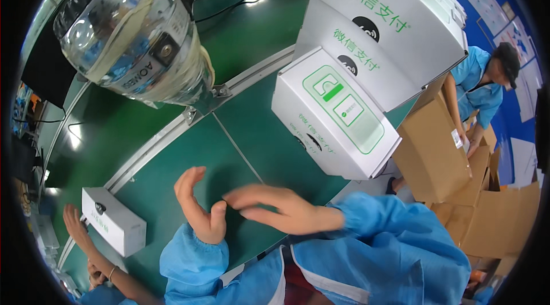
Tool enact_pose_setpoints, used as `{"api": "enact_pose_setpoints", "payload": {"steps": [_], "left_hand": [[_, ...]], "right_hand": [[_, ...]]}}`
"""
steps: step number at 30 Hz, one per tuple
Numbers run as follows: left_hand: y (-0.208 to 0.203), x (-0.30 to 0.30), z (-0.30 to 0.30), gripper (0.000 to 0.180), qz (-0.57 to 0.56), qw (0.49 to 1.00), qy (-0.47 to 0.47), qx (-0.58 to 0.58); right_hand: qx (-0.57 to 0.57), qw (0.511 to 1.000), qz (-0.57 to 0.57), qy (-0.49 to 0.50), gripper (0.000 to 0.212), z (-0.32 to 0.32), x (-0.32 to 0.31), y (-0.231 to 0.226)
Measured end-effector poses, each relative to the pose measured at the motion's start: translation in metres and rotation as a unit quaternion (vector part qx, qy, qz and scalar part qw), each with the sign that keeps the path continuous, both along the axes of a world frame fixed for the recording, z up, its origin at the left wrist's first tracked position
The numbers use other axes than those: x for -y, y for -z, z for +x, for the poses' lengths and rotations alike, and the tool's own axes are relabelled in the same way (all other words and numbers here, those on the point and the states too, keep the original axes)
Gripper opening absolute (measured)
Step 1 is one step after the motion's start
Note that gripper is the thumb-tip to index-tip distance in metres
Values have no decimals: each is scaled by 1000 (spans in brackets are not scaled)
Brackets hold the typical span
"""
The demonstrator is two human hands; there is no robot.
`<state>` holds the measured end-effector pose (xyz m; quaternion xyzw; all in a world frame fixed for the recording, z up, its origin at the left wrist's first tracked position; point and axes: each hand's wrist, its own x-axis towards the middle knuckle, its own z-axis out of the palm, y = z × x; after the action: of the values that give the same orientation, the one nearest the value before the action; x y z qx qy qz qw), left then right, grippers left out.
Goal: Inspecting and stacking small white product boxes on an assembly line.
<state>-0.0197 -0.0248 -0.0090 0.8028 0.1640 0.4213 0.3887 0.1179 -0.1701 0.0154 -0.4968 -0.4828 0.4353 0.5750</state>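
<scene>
My left hand [200, 205] is over the green work surface [246, 156] with its thumb and curved fingers apart and nothing in it. Beside it my right hand [283, 209] reaches across from the right, somewhat smeared by motion. Its fingers are stretched out, and their tips come close to my left thumb; whether they touch I cannot tell. No object shows in either hand. To the far right of my hands stands a white box [309, 127] with green print, leaning close to a stack of larger white boxes [389, 16].
At the upper left stands a rounded clear device [134, 36] wrapped in tape, fixed by a metal bracket [192, 113] to the metal rail [154, 147]. A white box [113, 222] lies near another person's hand [77, 227]. At right a person in blue handles a brown carton [432, 150].
</scene>
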Motion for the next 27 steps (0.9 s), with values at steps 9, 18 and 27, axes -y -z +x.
{"api": "enact_pose_setpoints", "payload": {"steps": [9,18,27], "left_hand": [[-10,45,55,101,-353,860,348,-119],[-75,58,57,96,-576,772,262,-58],[-84,-14,-29,104,-21,943,94,-318]], "right_hand": [[386,775,166,472,35,81,164,-17],[393,875,151,237,42,37,110,-25],[91,976,27,197,86,39,30,-9]]}}
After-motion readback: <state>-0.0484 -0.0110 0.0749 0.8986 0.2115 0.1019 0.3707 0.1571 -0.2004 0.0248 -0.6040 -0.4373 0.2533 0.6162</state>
